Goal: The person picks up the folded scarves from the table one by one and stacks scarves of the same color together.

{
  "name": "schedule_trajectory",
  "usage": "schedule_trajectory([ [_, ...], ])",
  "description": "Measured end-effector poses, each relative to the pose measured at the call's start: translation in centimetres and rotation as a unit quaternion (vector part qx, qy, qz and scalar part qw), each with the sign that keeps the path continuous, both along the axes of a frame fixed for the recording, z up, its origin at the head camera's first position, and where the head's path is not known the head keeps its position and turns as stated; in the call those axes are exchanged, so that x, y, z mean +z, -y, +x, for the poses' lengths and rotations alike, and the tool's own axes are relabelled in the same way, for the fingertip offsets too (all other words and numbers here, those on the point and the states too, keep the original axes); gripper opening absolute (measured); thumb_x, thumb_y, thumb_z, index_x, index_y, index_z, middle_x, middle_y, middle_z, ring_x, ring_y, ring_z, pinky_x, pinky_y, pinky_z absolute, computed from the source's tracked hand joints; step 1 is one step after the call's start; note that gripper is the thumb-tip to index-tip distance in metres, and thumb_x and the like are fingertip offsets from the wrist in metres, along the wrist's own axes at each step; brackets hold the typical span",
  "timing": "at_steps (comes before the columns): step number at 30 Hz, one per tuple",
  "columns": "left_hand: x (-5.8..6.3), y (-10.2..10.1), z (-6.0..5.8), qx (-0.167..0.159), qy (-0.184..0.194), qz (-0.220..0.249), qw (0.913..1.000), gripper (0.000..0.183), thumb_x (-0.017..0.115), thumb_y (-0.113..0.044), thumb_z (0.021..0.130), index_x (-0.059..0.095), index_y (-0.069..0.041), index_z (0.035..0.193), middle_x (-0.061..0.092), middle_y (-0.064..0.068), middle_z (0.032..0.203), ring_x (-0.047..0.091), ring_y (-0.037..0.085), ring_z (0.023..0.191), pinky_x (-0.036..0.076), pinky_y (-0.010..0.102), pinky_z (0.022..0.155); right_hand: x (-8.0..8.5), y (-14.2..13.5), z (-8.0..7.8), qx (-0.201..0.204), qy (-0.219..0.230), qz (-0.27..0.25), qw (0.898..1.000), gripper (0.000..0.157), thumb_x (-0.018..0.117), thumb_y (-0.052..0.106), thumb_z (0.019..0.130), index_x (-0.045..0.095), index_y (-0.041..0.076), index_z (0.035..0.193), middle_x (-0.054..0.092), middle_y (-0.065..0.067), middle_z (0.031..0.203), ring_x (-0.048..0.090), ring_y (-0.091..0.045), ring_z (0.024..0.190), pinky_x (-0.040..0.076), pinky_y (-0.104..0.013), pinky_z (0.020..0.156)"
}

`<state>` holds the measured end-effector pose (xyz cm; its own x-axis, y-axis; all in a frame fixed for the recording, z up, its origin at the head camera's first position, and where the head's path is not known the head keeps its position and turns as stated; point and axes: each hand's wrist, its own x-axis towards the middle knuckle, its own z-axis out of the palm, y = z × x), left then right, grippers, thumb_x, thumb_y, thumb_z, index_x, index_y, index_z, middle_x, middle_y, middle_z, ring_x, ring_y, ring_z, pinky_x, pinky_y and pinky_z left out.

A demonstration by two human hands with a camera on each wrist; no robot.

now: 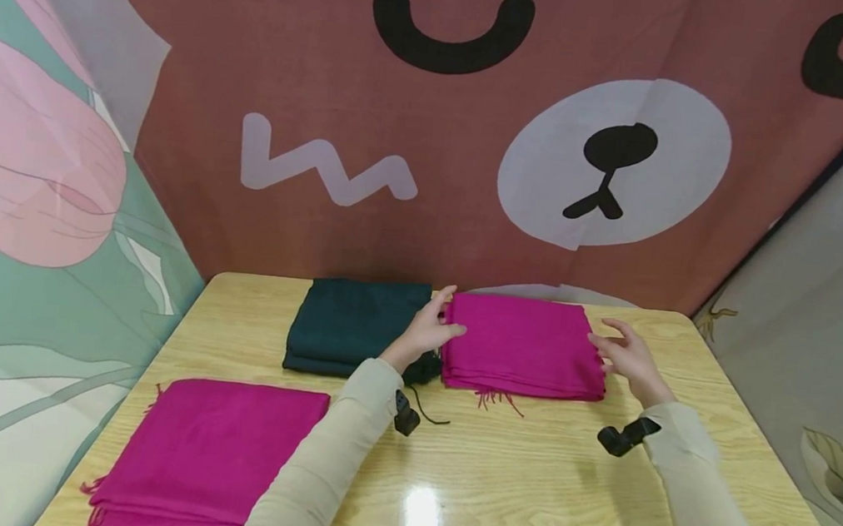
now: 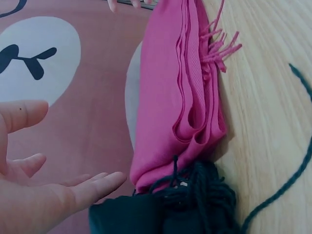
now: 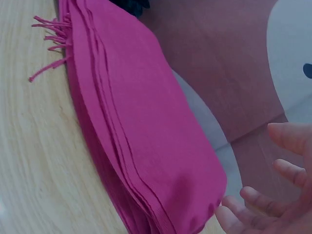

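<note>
A folded magenta scarf (image 1: 520,343) with fringe lies at the back of the table, and both hands flank it. My left hand (image 1: 426,330) is at its left edge, fingers extended and spread, above the seam with a folded dark green scarf (image 1: 356,324). In the left wrist view that hand (image 2: 53,190) shows straight fingers with nothing between them. By the scarf's right edge is my right hand (image 1: 627,360). The right wrist view shows its loosely bent fingers (image 3: 263,202) beside the magenta scarf's end (image 3: 195,195); whether they touch it I cannot tell.
Another folded magenta scarf (image 1: 217,454) with fringe lies at the front left of the wooden table (image 1: 522,489). Dark green tassels (image 2: 204,190) and one loose strand (image 1: 427,405) stick out beside the green scarf. A printed cloth (image 1: 463,133) hangs behind the table.
</note>
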<state>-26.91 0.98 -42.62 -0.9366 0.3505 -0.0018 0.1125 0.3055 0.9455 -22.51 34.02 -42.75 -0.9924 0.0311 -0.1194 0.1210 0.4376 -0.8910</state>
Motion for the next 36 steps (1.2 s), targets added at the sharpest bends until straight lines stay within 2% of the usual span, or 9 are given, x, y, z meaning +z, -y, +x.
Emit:
schedule_trajectory([
  [8,-1.2,-0.6,-1.4,0.017,0.053,0.022,0.9982,0.072,0.062,-0.014,0.085,0.022,-0.014,0.145,0.028,0.012,0.144,0.030,0.032,0.128,0.036,0.045,0.096,-0.4,-1.0,-0.6,-0.022,0.029,-0.009,0.999,0.077,0.049,0.043,0.091,0.012,0.004,0.145,0.030,-0.032,0.135,0.032,-0.044,0.120,0.037,-0.053,0.091],
  [10,-1.4,-0.9,-1.5,0.020,0.061,0.021,0.9977,0.072,0.062,-0.014,0.085,0.021,-0.012,0.145,0.026,0.012,0.145,0.029,0.032,0.129,0.034,0.046,0.097,-0.6,-1.1,-0.6,-0.026,0.039,-0.010,0.999,0.078,0.050,0.044,0.090,0.012,0.004,0.145,0.033,-0.028,0.131,0.034,-0.040,0.114,0.036,-0.054,0.089],
  [13,-1.7,-1.1,-1.6,0.032,0.076,0.020,0.9964,0.072,0.061,-0.014,0.084,0.022,-0.011,0.144,0.024,0.013,0.146,0.027,0.032,0.130,0.031,0.047,0.100,-1.3,-1.3,-1.0,-0.031,0.064,-0.018,0.997,0.078,0.052,0.042,0.090,0.012,0.004,0.145,0.048,-0.015,0.097,0.045,-0.028,0.089,0.039,-0.047,0.079],
  [17,-2.3,-1.6,-1.7,0.050,0.101,0.021,0.9934,0.072,0.062,-0.014,0.083,0.023,-0.012,0.144,0.024,0.011,0.146,0.025,0.030,0.131,0.030,0.046,0.100,-2.1,-1.7,-1.5,-0.037,0.100,-0.034,0.994,0.077,0.052,0.039,0.091,0.008,0.006,0.145,0.034,0.004,0.061,0.037,-0.013,0.059,0.035,-0.034,0.061],
  [25,-3.0,-2.7,-2.0,0.089,0.121,0.033,0.9881,0.072,0.062,-0.012,0.081,0.026,-0.012,0.144,0.026,0.011,0.146,0.029,0.030,0.128,0.032,0.045,0.099,-3.1,-1.7,-1.9,-0.038,0.099,-0.064,0.992,0.079,0.054,0.039,0.090,0.007,0.006,0.145,0.032,0.009,0.056,0.034,-0.008,0.053,0.035,-0.027,0.053],
  [29,-3.4,-3.0,-2.2,0.109,0.137,0.041,0.9837,0.072,0.063,-0.014,0.080,0.028,-0.013,0.143,0.027,0.009,0.145,0.030,0.029,0.128,0.031,0.045,0.099,-3.9,-1.8,-2.3,-0.038,0.089,-0.057,0.994,0.082,0.056,0.041,0.087,0.010,0.005,0.145,0.035,0.007,0.062,0.033,-0.007,0.053,0.036,-0.027,0.054],
  [31,-3.6,-3.1,-2.4,0.113,0.143,0.047,0.9820,0.071,0.063,-0.014,0.080,0.028,-0.012,0.143,0.027,0.009,0.145,0.030,0.028,0.128,0.031,0.044,0.100,-4.2,-1.9,-2.5,-0.037,0.084,-0.052,0.994,0.083,0.059,0.042,0.085,0.014,0.007,0.145,0.045,0.000,0.076,0.040,-0.007,0.060,0.039,-0.027,0.059],
  [33,-3.8,-3.2,-2.5,0.115,0.145,0.050,0.9815,0.071,0.063,-0.014,0.080,0.029,-0.012,0.143,0.027,0.010,0.145,0.030,0.028,0.128,0.030,0.044,0.100,-4.6,-1.9,-2.6,-0.034,0.081,-0.050,0.995,0.085,0.061,0.043,0.083,0.014,0.008,0.145,0.049,-0.014,0.102,0.049,-0.014,0.075,0.043,-0.030,0.068],
  [36,-4.0,-3.4,-2.6,0.119,0.146,0.060,0.9804,0.069,0.063,-0.013,0.080,0.032,-0.010,0.141,0.029,0.010,0.144,0.031,0.028,0.127,0.031,0.043,0.100,-4.6,-1.5,-2.7,-0.029,0.084,-0.047,0.995,0.085,0.059,0.043,0.085,0.011,0.008,0.146,0.026,-0.026,0.138,0.046,-0.028,0.106,0.044,-0.036,0.083],
])
